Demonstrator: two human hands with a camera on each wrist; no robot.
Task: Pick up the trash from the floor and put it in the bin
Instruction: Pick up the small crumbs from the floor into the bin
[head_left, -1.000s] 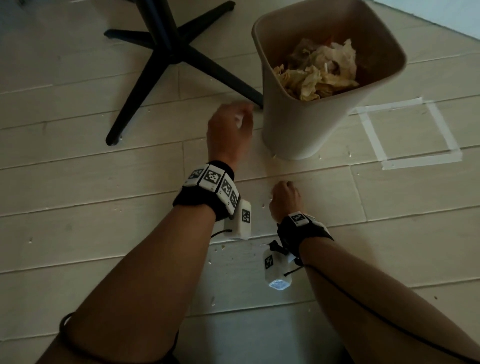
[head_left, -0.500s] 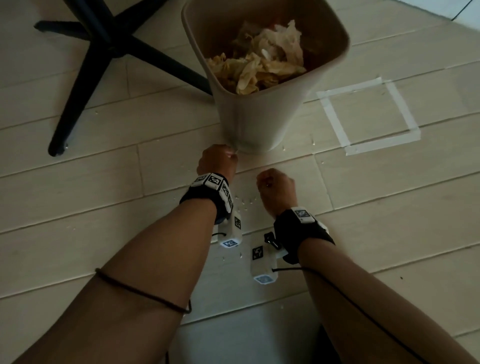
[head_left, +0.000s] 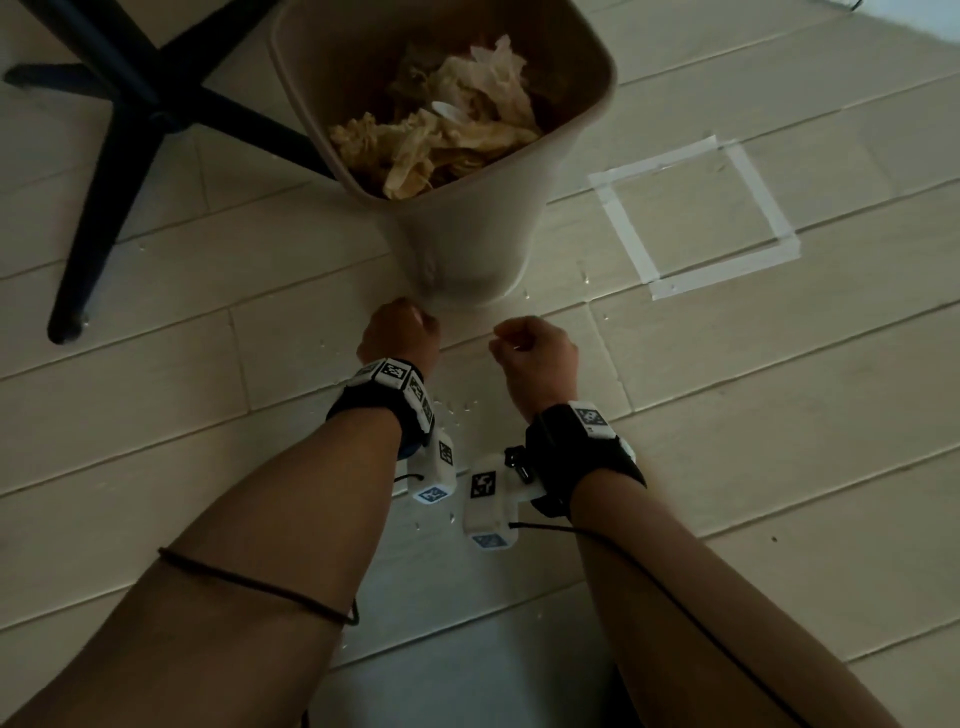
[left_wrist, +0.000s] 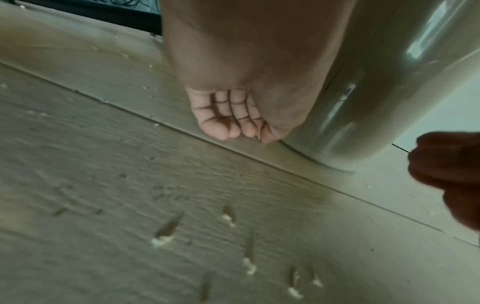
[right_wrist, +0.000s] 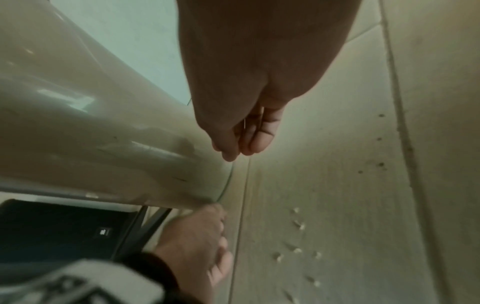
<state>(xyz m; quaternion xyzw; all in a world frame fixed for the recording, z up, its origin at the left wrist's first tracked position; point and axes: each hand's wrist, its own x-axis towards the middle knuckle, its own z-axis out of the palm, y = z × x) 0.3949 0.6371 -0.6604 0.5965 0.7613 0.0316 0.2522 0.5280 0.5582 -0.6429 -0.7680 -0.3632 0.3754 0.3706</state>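
A beige bin (head_left: 467, 249) stands on the pale plank floor, filled with crumpled paper (head_left: 457, 140). Tiny pale paper crumbs (head_left: 457, 410) lie scattered on the floor between my wrists; they also show in the wrist views (left_wrist: 163, 239) (right_wrist: 298, 224). My left hand (left_wrist: 257, 137) is down at the bin's base (left_wrist: 376, 82), its fingers bunched, with a tiny pale crumb pinched at the tips. My right hand (right_wrist: 233, 154) hovers just right of it, in front of the bin (right_wrist: 91, 123). Its thumb is pressed to curled fingertips, and nothing shows between them.
A black star-shaped chair base (head_left: 130, 104) spreads over the floor left of the bin. A square of white tape (head_left: 691, 213) marks the floor to the bin's right. Bare planks lie on both sides of my forearms.
My left hand came down from beside the bin's wall to the floor at its base. My right hand rose slightly and shifted forward towards the bin.
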